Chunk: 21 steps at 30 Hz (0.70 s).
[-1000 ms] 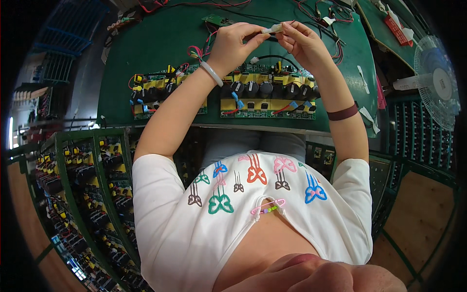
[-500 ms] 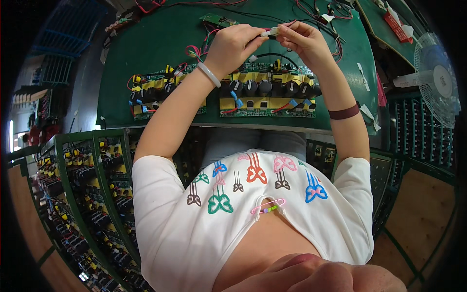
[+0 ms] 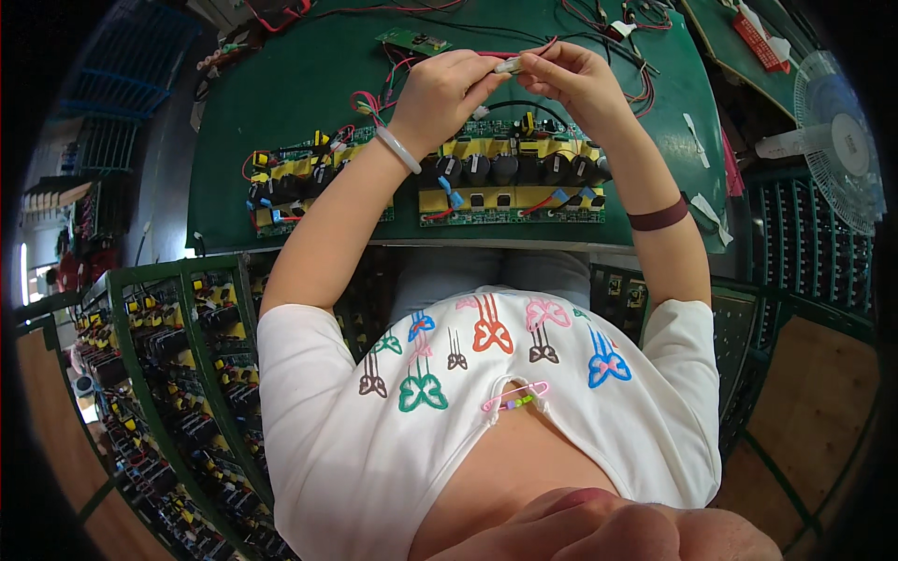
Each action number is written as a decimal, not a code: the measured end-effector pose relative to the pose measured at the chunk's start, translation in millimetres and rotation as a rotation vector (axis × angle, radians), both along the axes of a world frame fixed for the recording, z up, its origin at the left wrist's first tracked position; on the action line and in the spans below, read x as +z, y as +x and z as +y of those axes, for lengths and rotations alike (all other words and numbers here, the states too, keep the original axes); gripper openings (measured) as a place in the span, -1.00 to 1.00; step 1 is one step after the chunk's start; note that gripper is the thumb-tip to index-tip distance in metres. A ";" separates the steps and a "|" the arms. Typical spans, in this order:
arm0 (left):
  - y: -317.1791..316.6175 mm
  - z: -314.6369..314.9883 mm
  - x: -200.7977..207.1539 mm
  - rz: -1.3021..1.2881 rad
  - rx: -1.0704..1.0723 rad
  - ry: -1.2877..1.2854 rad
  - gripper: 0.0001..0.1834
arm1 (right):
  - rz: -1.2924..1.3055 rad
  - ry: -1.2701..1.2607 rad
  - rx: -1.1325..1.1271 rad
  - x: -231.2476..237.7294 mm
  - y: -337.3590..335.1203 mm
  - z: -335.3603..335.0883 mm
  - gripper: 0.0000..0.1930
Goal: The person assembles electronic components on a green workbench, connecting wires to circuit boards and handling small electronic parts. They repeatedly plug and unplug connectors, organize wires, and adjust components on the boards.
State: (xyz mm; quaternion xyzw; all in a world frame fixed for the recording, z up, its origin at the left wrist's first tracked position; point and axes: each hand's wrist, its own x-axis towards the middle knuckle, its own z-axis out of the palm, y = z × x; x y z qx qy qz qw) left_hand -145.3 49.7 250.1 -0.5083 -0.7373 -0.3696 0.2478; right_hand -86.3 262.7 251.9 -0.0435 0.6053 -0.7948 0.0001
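Above the far half of the green bench, my left hand and my right hand meet fingertip to fingertip. Between them is a small white wire connector, pinched from both sides. Whether it is one piece or two joined halves cannot be made out. Thin dark reddish wires leave it past my right fingers. Below my hands lie two populated circuit boards, a left board partly covered by my left forearm and a right board. A small green circuit board lies beyond my left hand.
The green bench carries loose cables at its far right. A white fan and a red box stand to the right. Green racks full of boards flank me at the lower left.
Both hands have shifted slightly left with the connector still pinched between them. The boards look unmoved on the bench; the whole view has shifted a little.
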 end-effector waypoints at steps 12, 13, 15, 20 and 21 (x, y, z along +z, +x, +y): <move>-12.6 -0.6 1.5 -0.239 0.137 -0.084 -0.71 | -0.091 0.314 0.013 14.9 -5.8 10.1 -0.68; -21.7 -4.2 0.8 -0.332 0.199 -0.083 -0.69 | -0.152 0.396 -0.008 15.9 -10.9 20.7 -0.61; -46.6 -14.0 -8.9 -0.441 0.284 -0.062 -0.57 | -0.118 0.595 -0.136 12.3 -27.9 58.4 -0.62; -56.4 -25.9 -8.4 -0.160 0.463 -0.350 -0.50 | 0.046 1.177 -0.614 -23.6 -77.3 179.7 -0.62; -53.4 -28.1 -6.2 -0.080 0.440 -0.402 -0.51 | 0.055 1.288 -0.658 -29.5 -85.1 191.7 -0.62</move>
